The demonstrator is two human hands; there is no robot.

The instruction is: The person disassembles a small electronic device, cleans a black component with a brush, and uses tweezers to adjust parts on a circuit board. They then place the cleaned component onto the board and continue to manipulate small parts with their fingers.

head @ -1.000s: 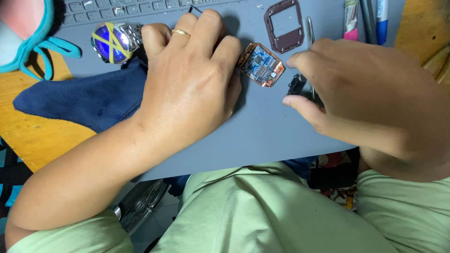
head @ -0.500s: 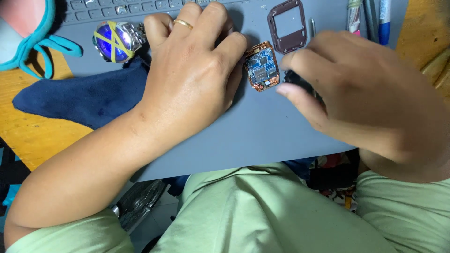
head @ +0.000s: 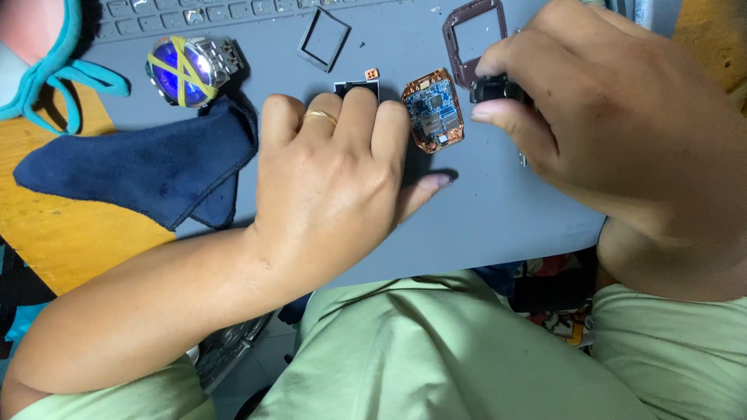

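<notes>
**Head view: small parts loose on a grey mat**

Left to right: wristwatch, blue cloth, left hand flat, pinning a black part, gripping nothing. The bare circuit board lies unsecured; the right hand, pinching a black piece, could knock it.

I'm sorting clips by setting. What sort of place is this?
Probably a small watch or gadget repair bench. A grey work mat carries an opened watch's circuit board, loose frames and a wristwatch, and the left hand and right hand work over the small parts.
</notes>
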